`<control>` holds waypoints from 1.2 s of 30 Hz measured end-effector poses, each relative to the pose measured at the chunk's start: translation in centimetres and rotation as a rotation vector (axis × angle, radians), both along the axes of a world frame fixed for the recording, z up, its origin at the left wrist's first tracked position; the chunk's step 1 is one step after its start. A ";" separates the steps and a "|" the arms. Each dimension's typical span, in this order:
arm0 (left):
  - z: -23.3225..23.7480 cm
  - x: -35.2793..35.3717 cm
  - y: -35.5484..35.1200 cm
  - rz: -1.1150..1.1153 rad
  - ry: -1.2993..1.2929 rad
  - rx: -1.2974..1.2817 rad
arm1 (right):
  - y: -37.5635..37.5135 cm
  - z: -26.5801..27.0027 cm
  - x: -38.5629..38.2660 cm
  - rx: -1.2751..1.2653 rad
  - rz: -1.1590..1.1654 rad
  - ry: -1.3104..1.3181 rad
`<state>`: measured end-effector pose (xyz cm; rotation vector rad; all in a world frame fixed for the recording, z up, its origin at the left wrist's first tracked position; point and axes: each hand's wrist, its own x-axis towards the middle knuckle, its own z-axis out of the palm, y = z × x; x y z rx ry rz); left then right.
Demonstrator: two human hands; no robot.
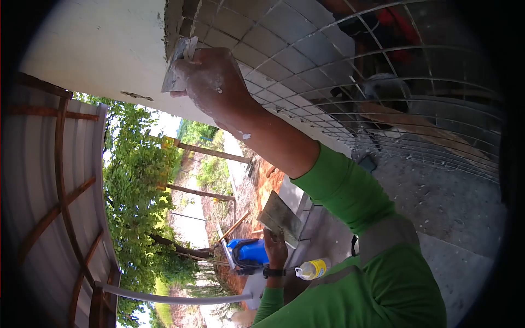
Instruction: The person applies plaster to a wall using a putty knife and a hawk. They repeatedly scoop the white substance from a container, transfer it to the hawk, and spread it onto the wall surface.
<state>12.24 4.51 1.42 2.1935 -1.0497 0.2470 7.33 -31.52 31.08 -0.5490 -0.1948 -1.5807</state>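
The view lies on its side, with the roof at the left and the floor at the right. My right hand (210, 79) is closed round a plaster-smeared trowel (176, 65), whose blade lies against or very near the edge of the pale wall (104, 46). Lower in the frame, my left hand (275, 249), with a dark watch at its wrist, grips a flat rectangular board (281, 217) from beneath. White spots of plaster mark the right hand and forearm.
Wire mesh (328, 71) runs beside my right arm. A clear bottle with a yellow label (311, 269) and a blue container (250, 252) are near my left hand. Grey floor (443, 202), wooden posts (213, 153), trees and a metal roof (41, 180) surround the work.
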 end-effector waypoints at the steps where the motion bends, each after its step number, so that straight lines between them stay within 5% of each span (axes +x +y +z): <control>1: 0.0 0.0 -0.1 -0.011 0.005 -0.007 | -0.2 -0.3 -0.8 -0.063 0.037 0.085; 3: 0.0 0.0 -0.1 -0.002 0.011 0.016 | -0.1 -0.6 -1.6 -0.128 0.075 0.171; 5: -0.2 0.2 0.3 0.010 0.015 0.041 | 0.3 -0.6 -2.1 -0.083 -0.116 -0.162; 9: -0.5 0.1 0.5 0.000 0.066 0.025 | 0.4 -2.9 -9.1 -0.200 0.063 0.038; 12: -0.7 -0.1 0.7 -0.020 0.174 -0.014 | 0.9 -4.8 -7.2 -0.046 -0.003 0.011; 14: -0.6 -0.1 1.3 -0.006 0.211 0.020 | 1.0 -5.5 -3.9 -0.027 0.173 0.148; 17: -0.5 -0.9 0.6 -0.020 0.235 -0.040 | 0.6 -5.2 4.2 -0.138 -0.093 0.152; 20: -0.1 -1.8 0.2 -0.040 0.272 -0.173 | 0.7 -3.2 6.1 0.072 -0.038 0.099; 22: 0.0 -1.5 1.0 0.022 0.195 -0.037 | 0.2 -1.2 3.9 0.060 0.386 -0.003; 23: 0.1 -1.5 1.2 0.015 0.187 -0.033 | 0.2 -0.5 2.7 0.050 0.420 -0.015; 31: -1.2 -2.1 2.7 0.082 0.237 -0.043 | 0.6 -0.8 -1.8 -0.049 0.354 -0.095; 33: -2.3 -1.1 3.7 0.091 0.243 0.023 | 0.8 -1.4 -1.3 -0.118 -0.142 -0.062; 36: -4.1 -0.5 4.5 0.056 0.379 -0.025 | 0.1 -1.8 -4.2 -0.200 -0.054 -0.007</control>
